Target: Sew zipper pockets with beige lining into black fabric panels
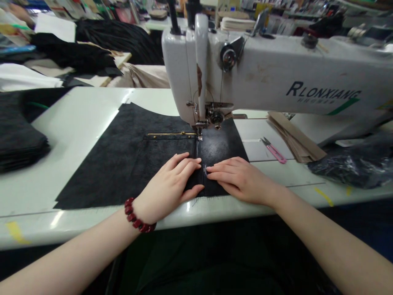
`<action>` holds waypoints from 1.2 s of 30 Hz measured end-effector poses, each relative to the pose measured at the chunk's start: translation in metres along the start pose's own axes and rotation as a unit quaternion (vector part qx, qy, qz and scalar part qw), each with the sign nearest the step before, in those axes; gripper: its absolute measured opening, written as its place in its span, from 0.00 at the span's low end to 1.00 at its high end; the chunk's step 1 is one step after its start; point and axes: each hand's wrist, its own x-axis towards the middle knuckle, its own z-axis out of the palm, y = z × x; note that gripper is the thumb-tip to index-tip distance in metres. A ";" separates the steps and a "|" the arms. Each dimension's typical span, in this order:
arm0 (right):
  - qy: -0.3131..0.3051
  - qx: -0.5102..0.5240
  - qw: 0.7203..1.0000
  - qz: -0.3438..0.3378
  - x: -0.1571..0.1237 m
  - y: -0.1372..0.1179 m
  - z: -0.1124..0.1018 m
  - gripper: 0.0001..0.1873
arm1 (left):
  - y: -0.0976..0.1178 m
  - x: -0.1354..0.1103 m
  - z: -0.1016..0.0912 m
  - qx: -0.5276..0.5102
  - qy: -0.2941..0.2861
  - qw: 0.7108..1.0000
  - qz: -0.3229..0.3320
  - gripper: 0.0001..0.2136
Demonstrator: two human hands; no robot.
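A large black leather-like panel (101,172) lies flat under the needle and presser foot (199,137) of a white sewing machine (264,78). A seam runs down it toward me, and a gold zipper (170,134) set into the panel reaches the foot from the left. My left hand (172,180) rests palm-down on the panel left of the seam, fingers stretched out. Just right of the seam, my right hand (241,180) lies flat on the panel, its fingertips beside a small dark label (205,170). Neither hand grips anything.
Pink-handled thread snips (273,150) lie right of the machine bed, beside brown strips (294,137) and a black plastic-wrapped bundle (356,159). Stacked dark pieces (21,131) sit at the left table edge. Black fabric heaps (119,41) lie behind the table.
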 end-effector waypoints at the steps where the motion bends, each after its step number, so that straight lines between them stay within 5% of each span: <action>1: 0.000 0.001 1.000 -0.001 0.002 0.000 -0.002 0.17 | 0.001 -0.001 0.000 0.009 0.002 1.000 -0.004 0.22; 36: -0.044 -0.046 0.997 -0.049 0.005 0.010 -0.003 0.21 | 0.003 -0.003 0.003 0.001 -0.002 0.999 -0.032 0.21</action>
